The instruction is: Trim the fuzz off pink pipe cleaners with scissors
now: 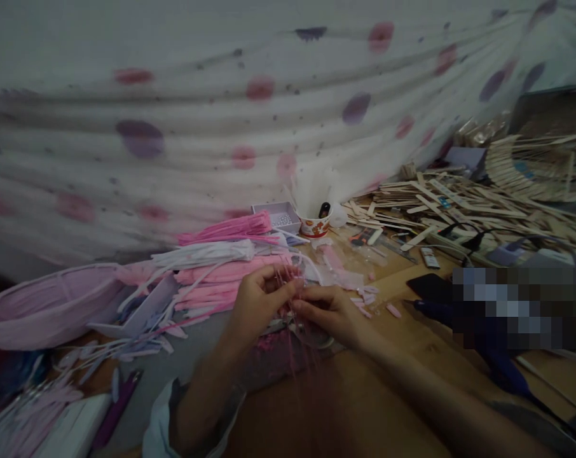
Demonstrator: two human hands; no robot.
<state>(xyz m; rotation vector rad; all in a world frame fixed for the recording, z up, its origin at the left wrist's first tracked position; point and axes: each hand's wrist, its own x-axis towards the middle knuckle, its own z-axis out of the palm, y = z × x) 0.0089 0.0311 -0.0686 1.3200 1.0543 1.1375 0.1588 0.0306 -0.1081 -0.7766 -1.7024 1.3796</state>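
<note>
My left hand (269, 296) and my right hand (329, 312) meet near the middle of the view, above the table's front part. Thin pink strands (292, 350) pass between the fingers of both hands and hang down below them, partly blurred. The fingers of each hand are pinched together on these strands. Under the hands are a metal tool, hard to make out, and some bright pink bits (267, 341) on a grey mat (192, 362). Bundles of pink stems (209, 289) and white stems (206, 252) lie just beyond my left hand.
Behind the hands stand a paper cup (315, 227) and a lilac tray (285, 216) of small beads. Wooden sticks (412, 203) pile up at the back right. A blue glue gun (502, 366) lies right. At left are a pink basket (54, 305) and a purple cutter (119, 407).
</note>
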